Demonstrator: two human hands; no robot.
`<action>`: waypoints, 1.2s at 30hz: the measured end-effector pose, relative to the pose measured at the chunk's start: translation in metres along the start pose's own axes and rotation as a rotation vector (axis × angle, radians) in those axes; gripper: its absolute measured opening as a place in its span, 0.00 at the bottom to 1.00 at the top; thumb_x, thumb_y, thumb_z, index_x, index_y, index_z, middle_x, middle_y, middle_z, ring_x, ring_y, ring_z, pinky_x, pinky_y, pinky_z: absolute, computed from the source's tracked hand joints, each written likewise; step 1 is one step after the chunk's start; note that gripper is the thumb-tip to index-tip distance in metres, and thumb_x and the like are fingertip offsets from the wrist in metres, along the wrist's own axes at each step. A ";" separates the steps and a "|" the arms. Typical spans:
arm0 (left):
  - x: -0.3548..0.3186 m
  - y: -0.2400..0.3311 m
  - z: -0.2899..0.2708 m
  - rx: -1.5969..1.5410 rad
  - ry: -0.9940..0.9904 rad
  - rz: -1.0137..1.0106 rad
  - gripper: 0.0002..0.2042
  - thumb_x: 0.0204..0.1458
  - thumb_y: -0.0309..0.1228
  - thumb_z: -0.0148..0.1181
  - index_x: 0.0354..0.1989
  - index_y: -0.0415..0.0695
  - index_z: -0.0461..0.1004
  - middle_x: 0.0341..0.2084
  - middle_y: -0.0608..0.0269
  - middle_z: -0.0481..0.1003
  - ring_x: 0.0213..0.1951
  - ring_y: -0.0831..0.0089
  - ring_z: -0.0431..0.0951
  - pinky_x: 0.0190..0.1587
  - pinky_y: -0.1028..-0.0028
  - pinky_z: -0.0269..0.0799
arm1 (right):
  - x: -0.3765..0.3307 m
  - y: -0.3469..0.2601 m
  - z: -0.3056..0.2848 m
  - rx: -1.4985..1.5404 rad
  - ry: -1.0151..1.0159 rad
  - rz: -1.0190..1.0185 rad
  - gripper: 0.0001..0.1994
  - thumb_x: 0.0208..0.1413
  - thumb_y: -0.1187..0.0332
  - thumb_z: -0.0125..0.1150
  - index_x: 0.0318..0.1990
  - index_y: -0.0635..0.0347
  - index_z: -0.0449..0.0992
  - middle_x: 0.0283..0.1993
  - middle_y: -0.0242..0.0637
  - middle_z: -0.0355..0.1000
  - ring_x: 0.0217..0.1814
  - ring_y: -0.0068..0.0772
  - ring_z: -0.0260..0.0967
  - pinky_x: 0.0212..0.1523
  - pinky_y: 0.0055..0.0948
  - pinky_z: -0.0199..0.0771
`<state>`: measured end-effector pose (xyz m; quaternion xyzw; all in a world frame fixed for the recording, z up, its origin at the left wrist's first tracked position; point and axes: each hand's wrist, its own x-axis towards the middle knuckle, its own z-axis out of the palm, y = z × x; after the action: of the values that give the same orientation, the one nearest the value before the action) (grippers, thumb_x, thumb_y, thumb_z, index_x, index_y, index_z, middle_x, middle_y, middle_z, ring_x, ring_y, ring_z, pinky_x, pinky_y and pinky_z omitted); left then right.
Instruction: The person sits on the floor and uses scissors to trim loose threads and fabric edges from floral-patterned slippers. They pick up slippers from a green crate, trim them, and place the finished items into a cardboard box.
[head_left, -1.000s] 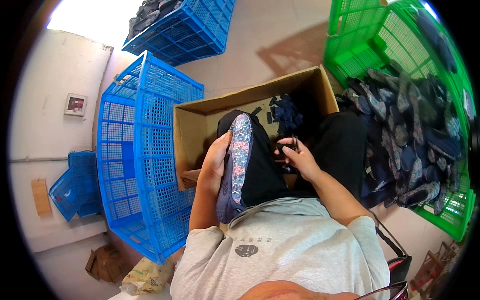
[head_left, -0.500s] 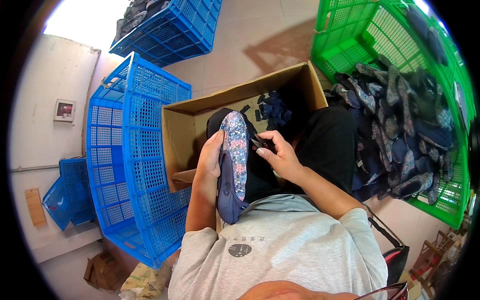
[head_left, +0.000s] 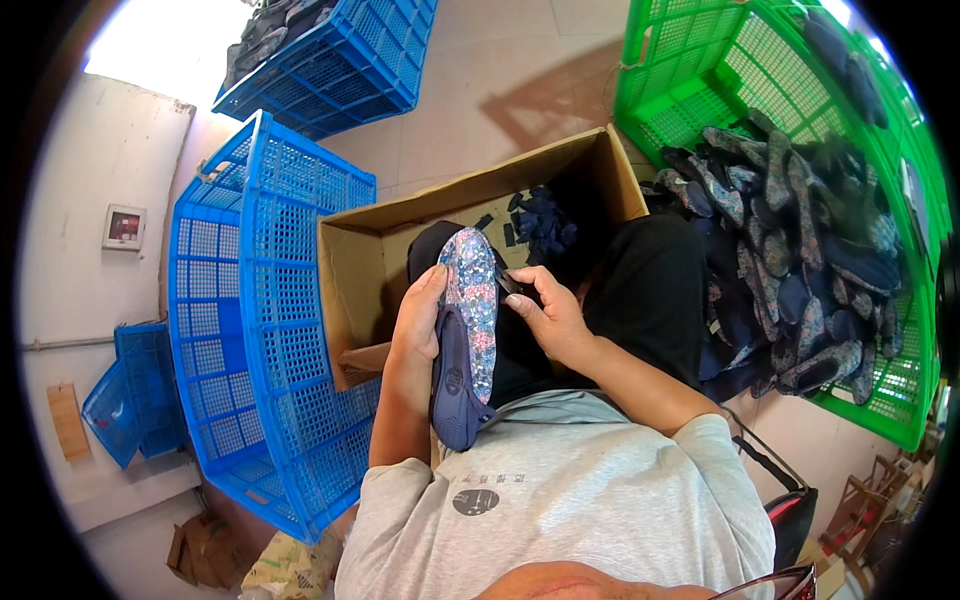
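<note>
Upright over my lap is a slip-on shoe (head_left: 467,268) with a floral upper and a navy lining and heel. My left hand (head_left: 420,310) grips it along its left side, thumb on the upper. In my right hand (head_left: 552,315) are small dark thread snips (head_left: 507,283), closed between thumb and fingers. Their tips reach the shoe's right edge near the toe; the edge hides where exactly they touch. Beyond my knees, a cardboard box (head_left: 470,199) holds a heap of navy scraps (head_left: 541,226).
A tall blue plastic crate (head_left: 258,300) stands close on my left. Farther off, another blue crate (head_left: 380,60) is filled with dark shoes. At right, a green crate (head_left: 690,100) holds a pile of similar floral shoes (head_left: 790,260).
The snips have shifted slightly in against the shoe's right edge, and less of their blades shows. My left hand keeps the same grip. The whole view has shifted a little.
</note>
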<state>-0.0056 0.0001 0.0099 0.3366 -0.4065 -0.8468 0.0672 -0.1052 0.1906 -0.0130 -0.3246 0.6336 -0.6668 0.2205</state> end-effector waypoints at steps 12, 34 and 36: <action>-0.005 0.005 0.010 0.040 0.008 -0.013 0.14 0.65 0.34 0.50 0.49 0.37 0.74 0.39 0.57 0.81 0.36 0.71 0.82 0.42 0.71 0.79 | -0.005 0.004 0.006 0.111 0.050 0.122 0.11 0.63 0.70 0.58 0.49 0.64 0.70 0.42 0.43 0.76 0.45 0.33 0.75 0.48 0.29 0.72; -0.009 0.036 0.099 1.202 -0.114 0.820 0.10 0.59 0.26 0.56 0.48 0.39 0.75 0.39 0.56 0.77 0.41 0.67 0.77 0.46 0.75 0.70 | 0.032 -0.041 -0.085 0.198 0.139 0.376 0.19 0.54 0.63 0.71 0.46 0.64 0.73 0.38 0.30 0.73 0.38 0.17 0.69 0.38 0.20 0.71; -0.023 0.042 0.110 1.072 -0.021 0.872 0.10 0.60 0.26 0.56 0.48 0.39 0.75 0.44 0.57 0.77 0.43 0.70 0.78 0.46 0.76 0.71 | 0.032 -0.040 -0.104 0.226 0.362 0.223 0.17 0.54 0.66 0.70 0.47 0.64 0.72 0.39 0.30 0.72 0.37 0.17 0.69 0.39 0.20 0.71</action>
<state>-0.0630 0.0521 0.1012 0.1207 -0.8678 -0.4279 0.2222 -0.1967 0.2457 0.0325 -0.1009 0.6163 -0.7521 0.2105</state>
